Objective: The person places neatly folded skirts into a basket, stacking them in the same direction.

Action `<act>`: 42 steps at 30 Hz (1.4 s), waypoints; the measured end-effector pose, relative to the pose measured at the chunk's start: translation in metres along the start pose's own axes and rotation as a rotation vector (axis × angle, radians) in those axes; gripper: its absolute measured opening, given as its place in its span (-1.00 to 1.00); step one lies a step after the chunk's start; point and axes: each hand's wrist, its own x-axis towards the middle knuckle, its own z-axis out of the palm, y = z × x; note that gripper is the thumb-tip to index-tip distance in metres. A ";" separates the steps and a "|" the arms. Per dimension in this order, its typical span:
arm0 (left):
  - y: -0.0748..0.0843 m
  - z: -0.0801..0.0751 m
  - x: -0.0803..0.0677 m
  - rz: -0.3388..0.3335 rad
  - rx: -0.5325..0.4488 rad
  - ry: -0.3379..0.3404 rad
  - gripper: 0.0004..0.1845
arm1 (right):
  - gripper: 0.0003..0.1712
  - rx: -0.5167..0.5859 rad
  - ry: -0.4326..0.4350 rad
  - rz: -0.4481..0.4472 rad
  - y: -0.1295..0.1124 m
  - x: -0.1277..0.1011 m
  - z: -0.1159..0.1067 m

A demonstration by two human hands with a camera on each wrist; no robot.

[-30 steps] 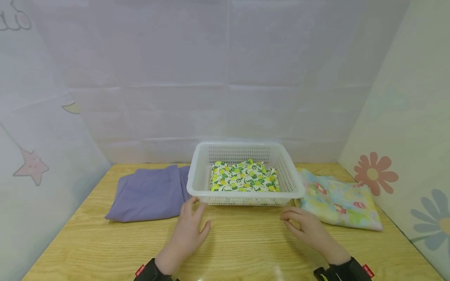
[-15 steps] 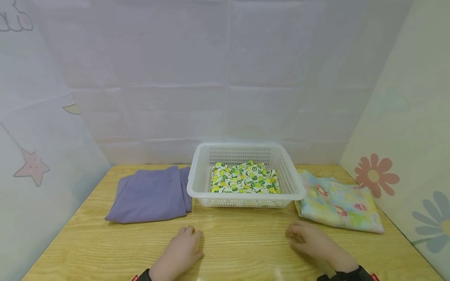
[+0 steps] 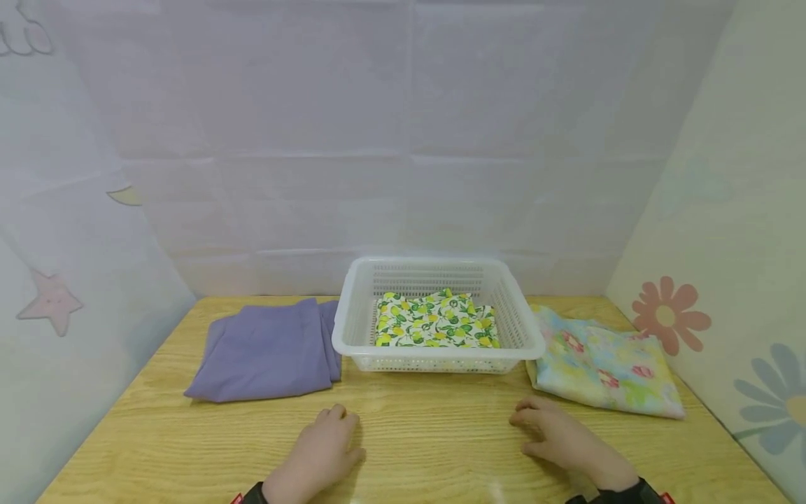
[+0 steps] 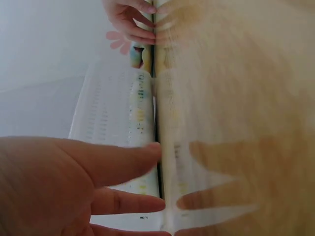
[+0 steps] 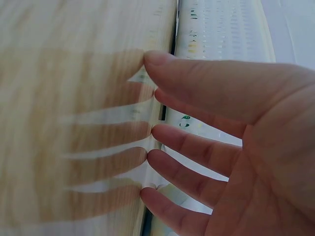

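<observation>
My left hand point(image 3: 321, 448) rests by its fingertips on the wooden table point(image 3: 434, 434), in front of a folded purple cloth point(image 3: 264, 353). Opposite it, my right hand point(image 3: 560, 437) touches the tabletop with its fingertips, near a folded pastel floral cloth point(image 3: 607, 367). Neither hand holds anything; in the right wrist view the fingers point(image 5: 192, 147) are relaxed and spread. Between the two cloths, beyond the hands, stands a white plastic basket point(image 3: 437, 360) with slotted walls. Inside lies a folded lemon-print cloth point(image 3: 434, 318); its lower part is hidden by the basket's front wall.
A pale backdrop point(image 3: 403, 175) rises behind the table's far edge. Printed side panels flank the table, with a pink star point(image 3: 50, 302) on the left and a red flower point(image 3: 670, 315) on the right. The basket's right rim comes close to the floral cloth.
Both hands have drawn back from near the basket's front, the left one more, and have come down onto the table. The basket and cloths stay in place.
</observation>
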 end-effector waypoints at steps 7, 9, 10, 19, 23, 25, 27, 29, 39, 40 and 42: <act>-0.017 -0.029 0.015 -0.088 0.022 0.166 -0.77 | -0.59 -0.004 0.009 0.002 -0.006 0.000 0.000; -0.027 -0.040 0.024 -0.110 0.046 0.180 -0.79 | -0.59 -0.005 0.007 0.007 -0.008 0.000 -0.001; -0.032 -0.044 0.028 -0.118 0.058 0.189 -0.80 | -0.59 -0.004 0.006 0.008 -0.008 0.000 -0.001; -0.085 -0.059 0.070 -0.295 0.122 0.159 -0.60 | -0.59 -0.020 0.004 0.000 -0.008 0.002 0.001; -0.105 -0.055 0.085 -0.386 0.085 0.072 -0.42 | -0.59 -0.041 0.012 -0.006 -0.009 0.002 0.001; -0.112 -0.053 0.089 -0.432 0.056 0.010 -0.34 | -0.59 -0.047 0.013 -0.011 -0.010 0.003 0.001; -0.118 -0.051 0.091 -0.472 0.026 -0.053 -0.25 | -0.59 -0.047 0.011 -0.015 -0.009 0.003 0.001; -0.121 -0.050 0.090 -0.500 -0.008 -0.106 -0.17 | -0.59 -0.047 0.010 -0.018 -0.009 0.003 0.001; -0.120 -0.048 0.084 -0.516 -0.075 -0.133 -0.07 | -0.59 -0.038 0.011 -0.014 -0.009 0.000 -0.002; -0.120 -0.048 0.083 -0.514 -0.078 -0.128 -0.07 | -0.59 -0.037 0.012 -0.013 -0.009 0.000 -0.002; -0.119 -0.047 0.081 -0.509 -0.082 -0.121 -0.07 | -0.59 -0.028 0.008 -0.010 -0.009 -0.001 -0.002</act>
